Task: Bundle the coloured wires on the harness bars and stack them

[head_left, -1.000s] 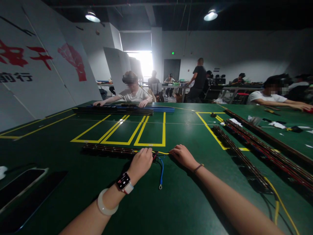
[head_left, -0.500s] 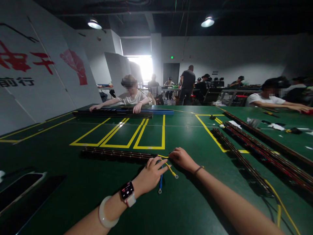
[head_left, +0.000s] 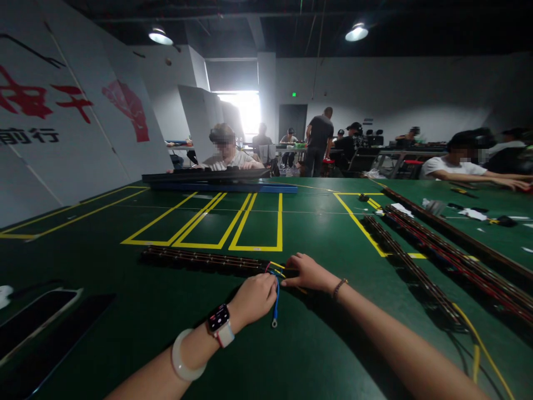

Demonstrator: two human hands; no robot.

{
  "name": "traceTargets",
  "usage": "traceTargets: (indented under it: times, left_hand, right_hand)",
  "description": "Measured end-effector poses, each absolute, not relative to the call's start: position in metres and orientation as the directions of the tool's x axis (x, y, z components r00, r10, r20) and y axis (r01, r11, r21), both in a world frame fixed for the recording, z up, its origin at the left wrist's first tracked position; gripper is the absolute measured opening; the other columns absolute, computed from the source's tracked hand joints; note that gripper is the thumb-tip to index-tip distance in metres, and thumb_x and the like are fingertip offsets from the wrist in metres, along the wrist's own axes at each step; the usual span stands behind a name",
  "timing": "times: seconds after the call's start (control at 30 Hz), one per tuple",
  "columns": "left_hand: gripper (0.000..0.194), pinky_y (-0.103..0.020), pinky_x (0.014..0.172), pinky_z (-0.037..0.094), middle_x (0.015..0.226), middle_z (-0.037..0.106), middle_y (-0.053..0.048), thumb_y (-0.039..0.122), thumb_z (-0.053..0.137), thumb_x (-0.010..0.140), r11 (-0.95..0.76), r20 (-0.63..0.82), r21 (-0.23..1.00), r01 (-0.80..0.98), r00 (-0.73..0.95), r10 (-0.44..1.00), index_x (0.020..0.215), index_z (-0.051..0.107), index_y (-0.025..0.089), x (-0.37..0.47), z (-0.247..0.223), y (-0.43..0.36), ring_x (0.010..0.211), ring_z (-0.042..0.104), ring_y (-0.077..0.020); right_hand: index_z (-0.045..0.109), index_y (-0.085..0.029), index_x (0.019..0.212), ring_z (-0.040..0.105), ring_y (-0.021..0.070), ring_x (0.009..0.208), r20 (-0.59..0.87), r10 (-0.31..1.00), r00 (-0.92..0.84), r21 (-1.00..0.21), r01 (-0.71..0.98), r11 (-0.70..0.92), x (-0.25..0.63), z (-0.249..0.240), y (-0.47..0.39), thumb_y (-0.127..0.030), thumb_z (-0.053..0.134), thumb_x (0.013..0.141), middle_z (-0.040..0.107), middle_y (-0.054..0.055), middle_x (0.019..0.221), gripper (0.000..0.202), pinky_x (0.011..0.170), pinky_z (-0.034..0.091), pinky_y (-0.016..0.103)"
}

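Observation:
A long dark wire harness [head_left: 204, 260] lies crosswise on the green table, with yellow and blue wires coming out of its right end. My left hand [head_left: 255, 295] is closed at that end, its fingertips gripping the blue wire [head_left: 277, 300], whose metal ring terminal [head_left: 274, 323] hangs toward me. Facing it, my right hand [head_left: 311, 273] has thumb and fingers curled around a yellow wire [head_left: 277, 265]. Part of the yellow wires is hidden behind the right hand, and their exact contact with the fingertips is hard to see.
More harnesses [head_left: 412, 266] lie along the right side, one with yellow cables [head_left: 477, 339]. Dark flat devices [head_left: 50, 322] sit at the lower left. Yellow tape outlines [head_left: 256, 248] mark the table. Across it, a person [head_left: 227, 153] sits behind long black and blue rails [head_left: 225, 188].
My left fingers have curled in from a spread pose. My right hand has opened slightly and rolled over the yellow wire. Across the table, the black rail has been raised and shifted.

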State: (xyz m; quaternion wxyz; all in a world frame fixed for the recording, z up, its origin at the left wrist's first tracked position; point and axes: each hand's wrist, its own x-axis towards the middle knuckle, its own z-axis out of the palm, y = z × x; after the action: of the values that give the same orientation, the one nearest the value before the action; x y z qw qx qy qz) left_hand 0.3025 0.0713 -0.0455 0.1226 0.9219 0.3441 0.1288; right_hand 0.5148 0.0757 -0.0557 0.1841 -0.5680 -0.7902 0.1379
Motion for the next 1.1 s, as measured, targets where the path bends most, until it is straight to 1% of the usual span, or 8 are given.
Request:
traceTargets:
  times: [0.2,0.33,0.4,0.57,0.7,0.8,0.9,1.1]
  left_hand:
    - [0.024,-0.027,0.067,0.039,0.086,0.061,-0.007,0.028,0.040,0.088,-0.469,0.057,0.659,0.588,0.583,0.811,0.083,0.059,0.015,0.308,-0.049,0.070,0.075,0.057,-0.0159]
    - [0.022,-0.023,0.049,0.032,0.067,0.056,-0.001,0.032,0.039,0.088,-0.051,-0.241,0.895,0.444,0.575,0.781,0.093,0.052,0.015,0.313,-0.053,0.069,0.047,0.046,-0.0097]
    - [0.022,-0.022,0.049,0.033,0.058,0.051,0.002,0.033,0.039,0.088,0.158,-0.325,0.938,0.308,0.623,0.712,0.097,0.048,0.015,0.314,-0.053,0.065,0.048,0.048,-0.0108]
    - [0.020,-0.024,0.065,0.040,0.080,0.059,-0.005,0.026,0.050,0.084,0.445,-0.272,0.892,-0.080,0.692,0.669,0.099,0.051,0.013,0.317,-0.052,0.057,0.071,0.056,-0.0123]
    - [0.019,-0.025,0.069,0.039,0.089,0.061,-0.007,0.027,0.054,0.083,0.473,-0.257,0.867,-0.157,0.671,0.695,0.096,0.055,0.013,0.320,-0.058,0.058,0.079,0.055,-0.0138]
    - [0.018,-0.024,0.071,0.039,0.089,0.061,-0.006,0.027,0.057,0.083,0.496,-0.269,0.848,-0.185,0.657,0.704,0.094,0.056,0.013,0.321,-0.065,0.059,0.080,0.055,-0.0135]
    - [0.012,-0.023,0.067,0.038,0.083,0.060,-0.005,0.024,0.053,0.085,0.526,-0.303,0.825,-0.204,0.626,0.718,0.087,0.054,0.012,0.321,-0.069,0.060,0.073,0.054,-0.0113]
    - [0.016,-0.024,0.062,0.036,0.070,0.055,0.000,0.029,0.045,0.091,0.527,-0.358,0.839,-0.131,0.596,0.719,0.086,0.050,0.014,0.317,-0.065,0.060,0.062,0.051,-0.0097]
  right_hand:
    - [0.065,-0.013,0.085,0.052,0.0152,0.078,0.047,0.948,-0.314,-0.429,0.851,0.303,0.502,-0.054,0.073,-0.024,0.064,0.077,0.062,0.006,0.084,0.014,0.065,0.037,0.022]
    - [0.065,-0.014,0.085,0.055,0.0130,0.071,-0.002,0.973,-0.229,-0.408,0.889,0.209,0.493,-0.043,0.067,-0.020,0.058,0.080,0.064,0.005,0.079,0.011,0.059,0.034,0.020]
    - [0.065,-0.015,0.088,0.058,0.0129,0.070,-0.001,0.979,-0.204,-0.345,0.919,0.191,0.487,-0.036,0.062,-0.021,0.054,0.083,0.065,0.006,0.081,0.013,0.059,0.035,0.020]
    - [0.067,-0.014,0.087,0.061,0.0194,0.080,0.056,0.962,-0.266,0.047,0.964,0.263,0.464,-0.026,0.044,-0.014,0.052,0.085,0.065,0.011,0.090,0.015,0.066,0.042,0.026]
    - [0.066,-0.009,0.093,0.060,0.0234,0.085,0.044,0.938,-0.344,0.187,0.925,0.330,0.445,-0.029,0.033,-0.010,0.050,0.085,0.064,0.015,0.094,0.018,0.070,0.046,0.033]
    - [0.065,-0.007,0.099,0.060,0.0239,0.085,0.023,0.937,-0.349,0.200,0.920,0.338,0.438,-0.031,0.028,-0.009,0.048,0.085,0.063,0.017,0.096,0.021,0.070,0.047,0.034]
    - [0.064,-0.006,0.102,0.060,0.0233,0.087,0.014,0.943,-0.334,0.128,0.936,0.329,0.438,-0.029,0.024,-0.011,0.049,0.086,0.062,0.018,0.096,0.023,0.074,0.047,0.033]
    - [0.062,-0.018,0.106,0.063,0.0203,0.078,0.022,0.969,-0.246,-0.034,0.969,0.247,0.451,-0.018,0.017,-0.018,0.046,0.088,0.064,0.013,0.092,0.024,0.066,0.046,0.028]
